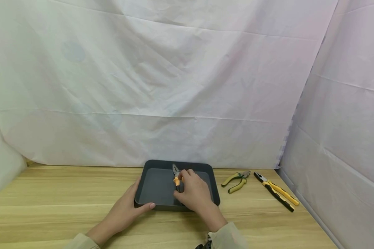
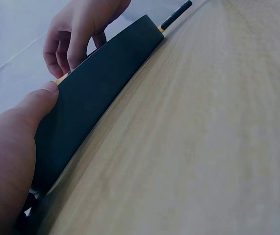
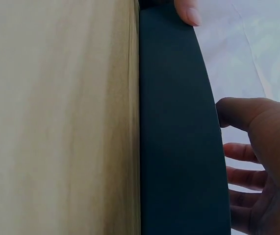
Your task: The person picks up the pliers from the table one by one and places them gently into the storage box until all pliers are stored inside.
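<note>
A dark grey rectangular tray (image 1: pixel 157 186) sits on the wooden table. My left hand (image 1: pixel 124 208) grips its front left corner, the thumb over the front rim and the fingers along the left side, mostly hidden. Inside the tray, my right hand (image 1: pixel 195 192) holds pliers with orange and black handles (image 1: pixel 176 181) between thumb and fingers; the metal jaws point toward the back rim. Part of the handles is covered by that hand. In the right wrist view, the tray's front wall (image 3: pixel 181 127) hides the pliers, and the right hand (image 3: pixel 274 147) reaches over the rim.
To the right of the tray lie green-handled pliers (image 1: pixel 237 181), handles spread. Farther right are longer pliers with yellow and black handles (image 1: pixel 277 192), close to the table's right edge. A white cloth (image 1: pixel 174 86) hangs behind the table, with another (image 1: pixel 343 114) on the right.
</note>
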The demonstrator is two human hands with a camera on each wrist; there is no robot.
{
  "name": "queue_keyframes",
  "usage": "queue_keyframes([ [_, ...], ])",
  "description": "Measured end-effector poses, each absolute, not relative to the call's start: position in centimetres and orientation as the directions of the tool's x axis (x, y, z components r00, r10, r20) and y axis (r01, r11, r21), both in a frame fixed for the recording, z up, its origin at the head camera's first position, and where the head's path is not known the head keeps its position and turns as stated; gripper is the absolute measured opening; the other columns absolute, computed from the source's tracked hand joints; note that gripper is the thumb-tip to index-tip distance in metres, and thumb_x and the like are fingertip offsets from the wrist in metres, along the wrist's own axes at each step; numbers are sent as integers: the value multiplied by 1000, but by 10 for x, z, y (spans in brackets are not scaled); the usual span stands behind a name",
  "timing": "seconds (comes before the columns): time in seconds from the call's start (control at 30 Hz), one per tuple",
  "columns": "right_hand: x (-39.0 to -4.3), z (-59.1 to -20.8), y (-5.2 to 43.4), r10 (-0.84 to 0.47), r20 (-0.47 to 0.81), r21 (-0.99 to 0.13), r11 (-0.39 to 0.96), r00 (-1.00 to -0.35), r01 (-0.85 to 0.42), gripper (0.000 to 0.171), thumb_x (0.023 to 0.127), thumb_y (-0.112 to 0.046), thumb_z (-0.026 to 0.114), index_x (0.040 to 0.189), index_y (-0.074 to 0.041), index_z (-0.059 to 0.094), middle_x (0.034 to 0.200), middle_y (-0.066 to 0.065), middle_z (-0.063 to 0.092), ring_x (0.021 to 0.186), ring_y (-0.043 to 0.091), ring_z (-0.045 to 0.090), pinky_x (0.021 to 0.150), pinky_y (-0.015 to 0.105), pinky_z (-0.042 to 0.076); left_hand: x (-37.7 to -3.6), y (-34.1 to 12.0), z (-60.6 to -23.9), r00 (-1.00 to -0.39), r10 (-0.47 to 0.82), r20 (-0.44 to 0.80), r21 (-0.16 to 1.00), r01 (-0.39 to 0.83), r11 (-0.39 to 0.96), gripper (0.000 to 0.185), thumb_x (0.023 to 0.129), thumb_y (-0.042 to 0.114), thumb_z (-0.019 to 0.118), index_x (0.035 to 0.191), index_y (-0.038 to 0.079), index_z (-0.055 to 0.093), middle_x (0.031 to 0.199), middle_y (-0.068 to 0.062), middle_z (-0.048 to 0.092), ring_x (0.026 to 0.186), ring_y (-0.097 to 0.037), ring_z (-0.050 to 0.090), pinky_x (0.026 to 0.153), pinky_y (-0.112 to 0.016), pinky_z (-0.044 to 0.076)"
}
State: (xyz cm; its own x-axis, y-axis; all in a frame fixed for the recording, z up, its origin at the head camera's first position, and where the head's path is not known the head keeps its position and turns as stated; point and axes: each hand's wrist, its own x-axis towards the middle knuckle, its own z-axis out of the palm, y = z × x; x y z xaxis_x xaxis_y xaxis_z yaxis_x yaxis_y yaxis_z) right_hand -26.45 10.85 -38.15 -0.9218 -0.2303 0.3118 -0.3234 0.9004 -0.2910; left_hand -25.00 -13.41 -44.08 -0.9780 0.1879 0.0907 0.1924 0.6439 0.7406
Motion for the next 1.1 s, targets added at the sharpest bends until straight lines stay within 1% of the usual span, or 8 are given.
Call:
queue_keyframes([
  [0.27,-264,-382,108,-272,299,-268,896,-915,-354,37,82,-33,83,111,-20,64,98,-4,61,71,6,49,55,22,40,-250,-134,-441,-978,184,94,741,192,643,116,83,71,68,165,17,7,168,-18,23,149,-43,35,112,-62,40],
  [0.57,-266,-384,107,-287,276,-234,906,-917,-354,37,82,-34,84,110,-20,65,101,-3,63,73,7,52,55,22,39,-250,-134,-441,-978,187,96,743,195,640,115,83,71,69,165,18,8,168,-18,24,149,-42,36,112,-61,40],
  [0.83,-265,-385,108,-301,245,-196,916,-922,-351,35,81,-34,85,105,-20,65,94,-5,61,74,8,53,54,22,40,-250,-135,-441,-977,191,96,734,199,649,115,83,71,68,165,16,8,168,-18,23,149,-43,35,111,-62,40],
  [1.1,-266,-388,108,-339,206,-183,908,-918,-377,38,77,-34,87,104,-21,64,90,-7,60,71,7,51,57,24,42,-250,-134,-439,-974,204,96,736,208,644,113,83,71,68,165,22,8,168,-15,23,149,-42,37,110,-62,42],
])
